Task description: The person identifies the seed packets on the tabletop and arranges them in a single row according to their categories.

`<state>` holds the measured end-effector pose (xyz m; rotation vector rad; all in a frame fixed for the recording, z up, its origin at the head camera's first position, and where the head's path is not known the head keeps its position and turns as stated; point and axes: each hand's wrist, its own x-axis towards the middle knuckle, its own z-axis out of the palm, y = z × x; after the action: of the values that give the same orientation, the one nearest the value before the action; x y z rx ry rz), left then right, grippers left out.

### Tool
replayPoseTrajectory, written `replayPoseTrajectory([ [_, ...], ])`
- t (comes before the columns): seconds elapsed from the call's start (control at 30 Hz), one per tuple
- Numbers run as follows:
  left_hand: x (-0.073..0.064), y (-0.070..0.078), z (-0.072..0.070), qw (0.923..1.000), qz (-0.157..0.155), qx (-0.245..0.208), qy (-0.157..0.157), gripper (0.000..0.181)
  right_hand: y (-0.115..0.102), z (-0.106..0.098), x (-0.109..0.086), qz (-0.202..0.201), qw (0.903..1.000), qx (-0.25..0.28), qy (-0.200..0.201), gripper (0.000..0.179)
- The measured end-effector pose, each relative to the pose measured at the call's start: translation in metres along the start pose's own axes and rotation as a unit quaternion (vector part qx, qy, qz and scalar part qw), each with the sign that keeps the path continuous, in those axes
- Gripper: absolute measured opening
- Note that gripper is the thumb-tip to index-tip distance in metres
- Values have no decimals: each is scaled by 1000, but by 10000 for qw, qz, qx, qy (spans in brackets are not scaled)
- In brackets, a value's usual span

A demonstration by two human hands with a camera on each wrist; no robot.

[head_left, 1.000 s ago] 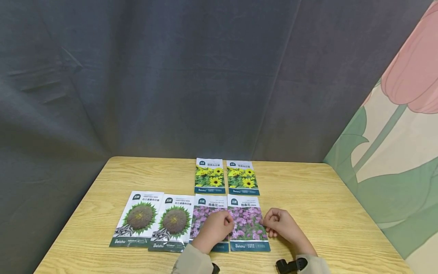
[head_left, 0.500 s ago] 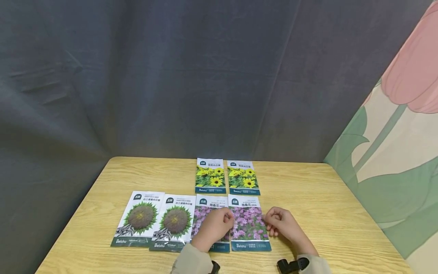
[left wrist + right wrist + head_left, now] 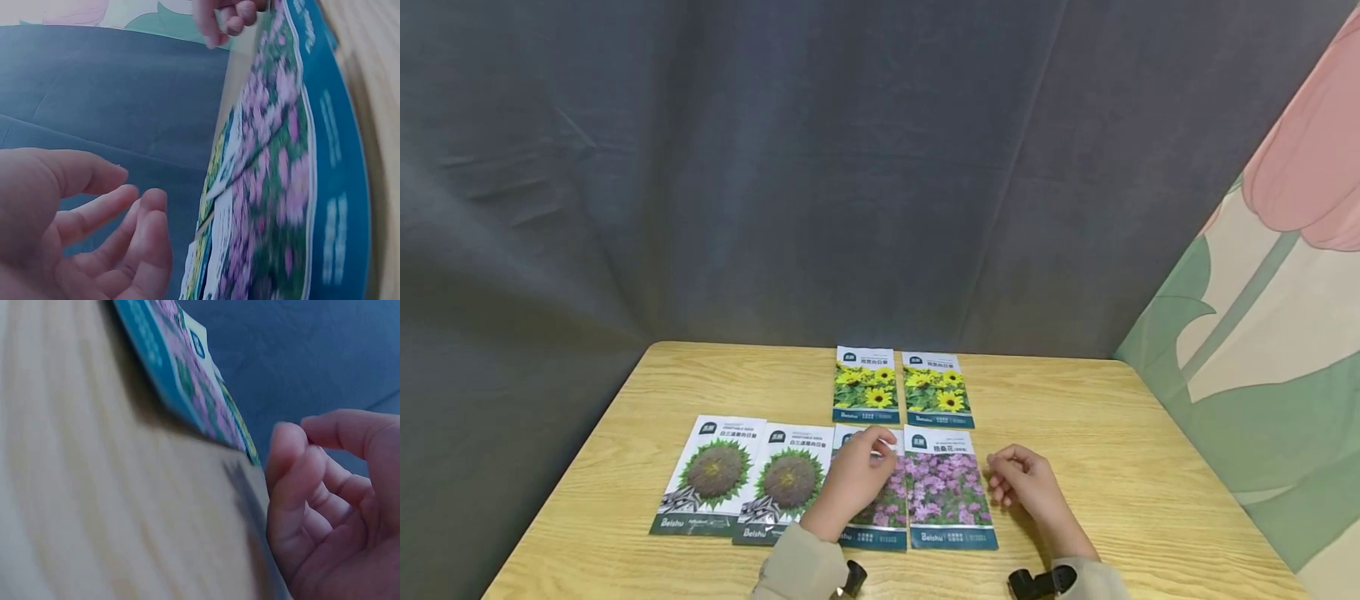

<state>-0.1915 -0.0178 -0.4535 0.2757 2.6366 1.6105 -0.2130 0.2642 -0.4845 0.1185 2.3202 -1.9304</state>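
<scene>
In the head view two purple-flower seed packets lie side by side near the front of the table: a left one (image 3: 891, 504), partly hidden by my hand, and a right one (image 3: 950, 490). My left hand (image 3: 852, 479) hovers over the left packet, fingers loosely curled and holding nothing. The left wrist view shows that hand (image 3: 100, 231) apart from the packet's printed face (image 3: 275, 162). Just right of the right packet is my right hand (image 3: 1028, 486), its fingers bent loosely. In the right wrist view this hand (image 3: 337, 506) holds nothing and stands off the packet corner (image 3: 194, 406).
Left of the purple packets lie two white sunflower seed packets (image 3: 717, 473), (image 3: 788, 482) overlapping at their edges. Behind are two yellow-flower packets, a left one (image 3: 866, 386) and a right one (image 3: 937, 390). The wooden table (image 3: 1112, 467) meets a dark curtain (image 3: 850, 208).
My left hand has lifted and moved left and away over the left purple packet. My right hand has drawn slightly right, off the right packet's edge. The view has shifted a little.
</scene>
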Motion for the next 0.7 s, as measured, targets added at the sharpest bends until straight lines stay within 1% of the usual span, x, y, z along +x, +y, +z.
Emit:
replayPoseTrajectory([
  [0.1,1,-3,-9,9999,84,60,89,26,-8,6,-2,-50,9998,-33,194,18],
  [0.23,5,-5,-27,9993,56,199,309,32,-20,15,0,-188,9997,-45,122,17],
  [0.33,12,-7,-40,9986,-38,223,485,35,-27,22,5,-316,9993,-152,99,15],
  [0.43,20,-11,-52,9975,-68,266,644,40,-32,29,11,-452,9984,-335,113,19],
  [0.5,25,-14,-59,9972,-146,181,717,44,-35,34,15,-522,9976,-432,108,21],
  [0.6,32,-20,-67,9963,-232,128,813,50,-40,41,22,-572,9970,-505,138,22],
  [0.7,37,-27,-71,9957,-345,189,839,55,-46,49,28,-604,9969,-484,165,23],
])
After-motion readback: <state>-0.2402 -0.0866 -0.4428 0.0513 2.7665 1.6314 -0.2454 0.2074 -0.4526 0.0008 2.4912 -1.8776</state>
